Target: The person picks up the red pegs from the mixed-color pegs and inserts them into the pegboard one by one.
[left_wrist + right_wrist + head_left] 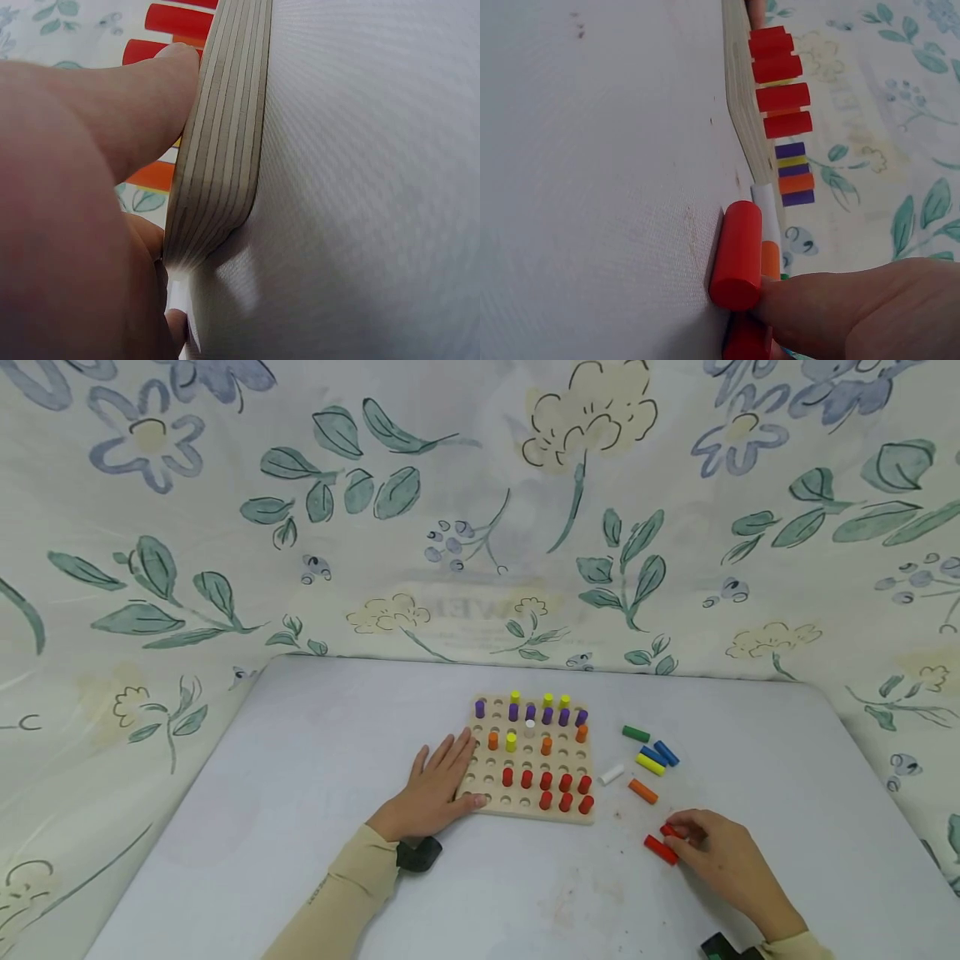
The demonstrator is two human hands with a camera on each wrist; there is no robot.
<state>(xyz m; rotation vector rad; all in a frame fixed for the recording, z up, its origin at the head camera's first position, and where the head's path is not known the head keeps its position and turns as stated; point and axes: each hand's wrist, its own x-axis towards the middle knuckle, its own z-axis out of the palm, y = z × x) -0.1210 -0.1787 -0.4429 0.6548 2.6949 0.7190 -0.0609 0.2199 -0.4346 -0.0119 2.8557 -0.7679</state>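
Observation:
My left hand (433, 791) rests flat along the left side of a wooden pegboard (534, 815), its thumb over the front left corner. In the left wrist view, the thumb (161, 94) lies against the board's layered edge (225, 135). To the right of the board, my right hand (723, 853) pinches a red peg (668, 831) between thumb and fingers, low over the table. A second red peg (660, 850) lies just beside those fingertips; the right wrist view shows this red peg (739, 251) on its side, in front of the thumb (810, 307).
Red pegs (546, 782) stand in the board's front rows, with orange, yellow, white and purple pegs (513, 712) farther back. Right of it lie a green peg (636, 733), blue pegs (666, 752), a yellow peg (650, 765), a white peg (611, 774) and an orange peg (642, 791).

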